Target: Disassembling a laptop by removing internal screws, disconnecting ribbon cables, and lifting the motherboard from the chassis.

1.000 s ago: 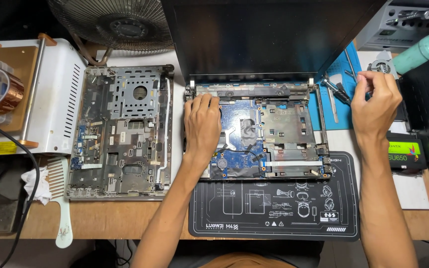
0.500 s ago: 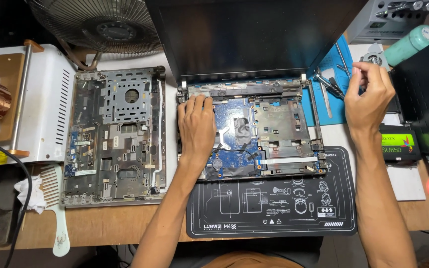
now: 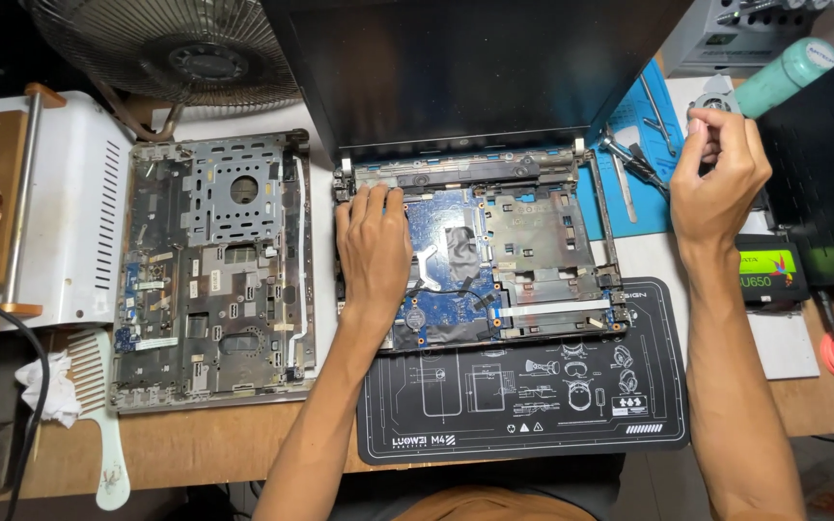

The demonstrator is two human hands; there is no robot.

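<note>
While the left hand (image 3: 373,246) lies flat, palm down and fingers together, on the left part of the opened laptop base (image 3: 533,253), its fingertips reach the rear edge near the left hinge and hold nothing. The base sits at the centre of the bench with its blue motherboard (image 3: 446,253) exposed and its dark screen (image 3: 475,68) tilted back behind it. Its front edge rests on a black printed work mat (image 3: 523,400).

The right hand (image 3: 718,174) is raised at the far right, fingers curled closed around a small object by a teal cylindrical tool handle (image 3: 786,69); what it grips cannot be told. Beside this hand, metal tweezers and hand tools (image 3: 629,162) lie on a blue pad (image 3: 651,145).

Left of the base, well clear of both hands, the removed grey palmrest cover (image 3: 212,275) lies inner side up. A desk fan (image 3: 171,53) stands behind it.
</note>
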